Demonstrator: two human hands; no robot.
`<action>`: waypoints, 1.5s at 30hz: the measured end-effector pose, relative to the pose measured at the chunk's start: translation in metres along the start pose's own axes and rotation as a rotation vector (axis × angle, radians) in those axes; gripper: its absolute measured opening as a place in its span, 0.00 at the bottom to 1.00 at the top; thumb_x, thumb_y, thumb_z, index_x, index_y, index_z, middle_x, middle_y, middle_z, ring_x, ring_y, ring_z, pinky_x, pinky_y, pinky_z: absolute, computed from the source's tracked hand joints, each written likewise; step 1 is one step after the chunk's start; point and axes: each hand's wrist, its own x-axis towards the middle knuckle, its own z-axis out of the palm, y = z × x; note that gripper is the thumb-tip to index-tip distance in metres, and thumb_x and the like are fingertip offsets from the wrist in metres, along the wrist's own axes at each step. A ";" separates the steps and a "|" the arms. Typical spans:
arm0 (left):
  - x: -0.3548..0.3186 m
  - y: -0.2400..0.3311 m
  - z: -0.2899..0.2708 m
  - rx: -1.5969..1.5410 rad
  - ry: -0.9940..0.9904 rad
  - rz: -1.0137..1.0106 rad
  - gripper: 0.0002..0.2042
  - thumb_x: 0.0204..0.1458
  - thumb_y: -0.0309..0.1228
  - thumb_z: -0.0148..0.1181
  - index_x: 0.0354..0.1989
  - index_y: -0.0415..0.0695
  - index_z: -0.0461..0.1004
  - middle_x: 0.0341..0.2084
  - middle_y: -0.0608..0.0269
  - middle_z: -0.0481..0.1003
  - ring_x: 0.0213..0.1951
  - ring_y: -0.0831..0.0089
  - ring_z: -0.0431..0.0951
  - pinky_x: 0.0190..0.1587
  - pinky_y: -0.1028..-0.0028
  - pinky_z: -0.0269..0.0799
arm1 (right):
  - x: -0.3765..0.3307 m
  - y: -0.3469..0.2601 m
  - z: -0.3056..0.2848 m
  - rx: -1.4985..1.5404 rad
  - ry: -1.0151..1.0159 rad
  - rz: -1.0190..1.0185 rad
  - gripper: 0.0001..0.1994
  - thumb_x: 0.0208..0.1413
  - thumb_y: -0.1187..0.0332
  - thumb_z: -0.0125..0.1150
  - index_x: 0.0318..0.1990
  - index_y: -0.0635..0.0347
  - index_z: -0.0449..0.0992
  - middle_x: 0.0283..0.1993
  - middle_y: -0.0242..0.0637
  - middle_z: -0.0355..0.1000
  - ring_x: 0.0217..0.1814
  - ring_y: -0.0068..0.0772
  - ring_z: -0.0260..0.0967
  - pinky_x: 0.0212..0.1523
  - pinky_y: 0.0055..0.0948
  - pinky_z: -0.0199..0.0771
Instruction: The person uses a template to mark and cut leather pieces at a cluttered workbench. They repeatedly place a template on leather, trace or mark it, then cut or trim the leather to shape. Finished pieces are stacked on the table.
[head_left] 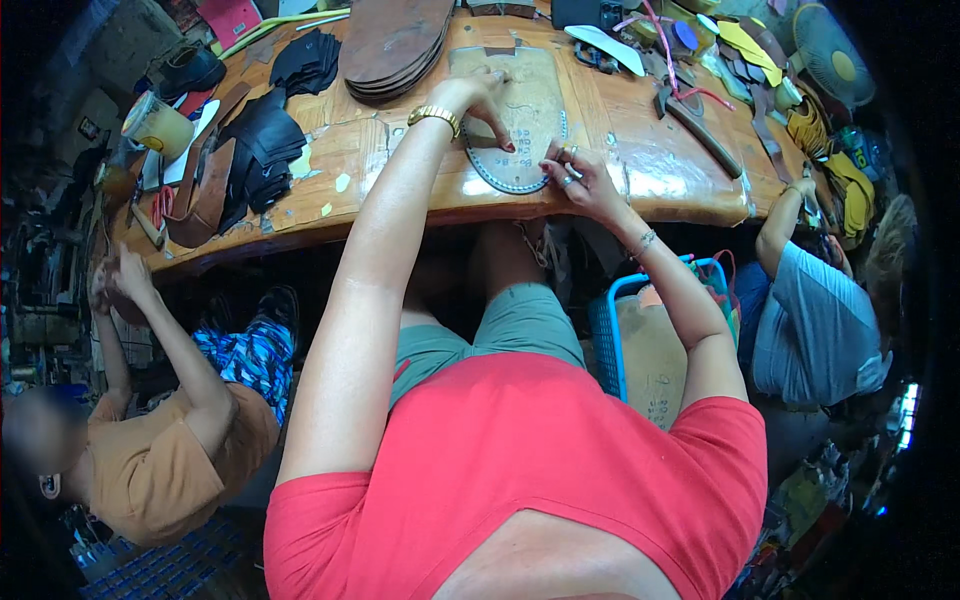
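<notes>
While two other people work at either edge of the frame, a person in a red shirt bends over a tan sole-shaped pattern board point(525, 105) lying flat on the worn wooden workbench point(640, 165) in the upper centre. The left hand point(482, 100), a gold watch at its wrist, presses spread fingers on the board and grips nothing. The right hand point(578, 178), at the board's lower right edge, pinches a small pale tool point(571, 169) against the dark stitched rim point(500, 183); what kind of tool cannot be told. Done well, this step seems to call for firm downward pressure from the holding hand, so the board cannot slip while the tool follows the curve. A stack of brown soles point(395, 42) sits at top centre and black leather pieces point(262, 140) at upper left, beside a cream cylindrical tin point(157, 125) with a pale label. Yellow cut pieces point(750, 45) lie at upper right. A blue plastic basket point(606, 345) stands right of centre, below the bench.
</notes>
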 end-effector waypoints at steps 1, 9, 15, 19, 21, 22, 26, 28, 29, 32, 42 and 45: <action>-0.001 0.001 -0.001 -0.002 -0.008 -0.002 0.65 0.09 0.55 0.79 0.66 0.46 0.55 0.65 0.52 0.56 0.64 0.56 0.60 0.63 0.62 0.62 | 0.001 -0.004 -0.002 -0.061 -0.022 -0.021 0.09 0.61 0.72 0.53 0.32 0.71 0.72 0.28 0.31 0.68 0.34 0.22 0.66 0.37 0.24 0.67; -0.005 0.005 -0.005 0.009 0.004 0.008 0.65 0.09 0.55 0.79 0.66 0.48 0.55 0.64 0.52 0.57 0.63 0.53 0.61 0.62 0.59 0.62 | 0.004 0.007 -0.002 0.127 -0.053 0.055 0.10 0.62 0.71 0.54 0.33 0.71 0.73 0.29 0.29 0.68 0.32 0.18 0.64 0.35 0.20 0.66; -0.011 0.012 -0.011 -0.004 -0.066 -0.005 0.63 0.12 0.58 0.77 0.67 0.50 0.55 0.64 0.48 0.57 0.65 0.56 0.58 0.66 0.66 0.55 | 0.001 0.024 -0.004 0.345 -0.030 0.215 0.08 0.61 0.71 0.55 0.34 0.69 0.73 0.27 0.29 0.68 0.33 0.17 0.64 0.35 0.20 0.66; -0.005 0.007 -0.007 0.035 -0.034 0.010 0.64 0.12 0.58 0.77 0.67 0.50 0.54 0.64 0.47 0.57 0.65 0.56 0.58 0.65 0.66 0.56 | 0.000 0.012 0.001 0.196 -0.034 0.132 0.08 0.61 0.71 0.55 0.34 0.69 0.73 0.28 0.30 0.68 0.33 0.18 0.65 0.35 0.22 0.67; -0.004 0.005 -0.006 0.059 -0.022 0.006 0.64 0.12 0.58 0.77 0.67 0.49 0.54 0.64 0.47 0.58 0.65 0.56 0.59 0.65 0.66 0.56 | 0.002 0.006 0.000 0.047 -0.096 -0.020 0.08 0.61 0.72 0.54 0.34 0.69 0.73 0.28 0.29 0.68 0.33 0.18 0.65 0.35 0.22 0.67; -0.004 0.005 -0.005 0.049 -0.020 0.014 0.63 0.12 0.58 0.77 0.67 0.49 0.55 0.64 0.47 0.58 0.65 0.55 0.59 0.65 0.66 0.57 | 0.003 0.009 0.000 0.111 -0.080 0.001 0.08 0.61 0.72 0.55 0.34 0.69 0.72 0.28 0.30 0.68 0.33 0.18 0.64 0.35 0.22 0.67; -0.002 0.003 -0.005 0.011 -0.029 0.029 0.63 0.12 0.58 0.77 0.66 0.49 0.55 0.63 0.47 0.59 0.64 0.55 0.60 0.65 0.65 0.58 | 0.004 0.024 0.003 0.327 -0.031 0.169 0.07 0.61 0.72 0.55 0.33 0.69 0.72 0.27 0.33 0.68 0.31 0.18 0.64 0.33 0.23 0.66; -0.001 0.004 -0.003 0.015 -0.039 0.025 0.63 0.12 0.58 0.77 0.66 0.49 0.56 0.63 0.48 0.59 0.64 0.55 0.60 0.64 0.65 0.58 | 0.002 0.023 0.003 0.259 -0.039 0.140 0.08 0.61 0.71 0.56 0.33 0.69 0.72 0.27 0.32 0.68 0.30 0.18 0.63 0.32 0.23 0.65; 0.000 0.004 -0.003 0.030 -0.036 0.019 0.63 0.12 0.58 0.77 0.66 0.49 0.56 0.62 0.48 0.59 0.63 0.55 0.61 0.64 0.65 0.58 | 0.002 0.019 0.003 0.146 -0.056 0.040 0.08 0.61 0.71 0.56 0.32 0.68 0.72 0.27 0.31 0.68 0.29 0.18 0.63 0.31 0.23 0.65; 0.001 0.001 -0.001 0.029 -0.018 0.006 0.65 0.10 0.57 0.78 0.66 0.47 0.55 0.63 0.50 0.59 0.63 0.55 0.61 0.63 0.63 0.61 | 0.005 0.014 0.007 0.091 -0.053 -0.071 0.09 0.60 0.70 0.56 0.31 0.68 0.73 0.26 0.30 0.68 0.28 0.18 0.62 0.30 0.23 0.64; 0.001 0.001 -0.003 0.047 -0.014 0.014 0.66 0.09 0.58 0.78 0.66 0.44 0.54 0.63 0.50 0.59 0.63 0.54 0.61 0.64 0.63 0.59 | 0.007 0.019 0.012 0.145 -0.092 -0.017 0.09 0.61 0.70 0.56 0.34 0.68 0.74 0.26 0.31 0.69 0.30 0.19 0.65 0.31 0.23 0.66; -0.007 0.012 -0.010 0.067 -0.015 0.017 0.66 0.09 0.58 0.78 0.66 0.43 0.54 0.63 0.49 0.59 0.63 0.54 0.61 0.64 0.63 0.59 | 0.005 0.029 0.012 0.323 -0.071 0.124 0.08 0.60 0.69 0.57 0.35 0.66 0.74 0.25 0.35 0.70 0.29 0.21 0.66 0.32 0.25 0.67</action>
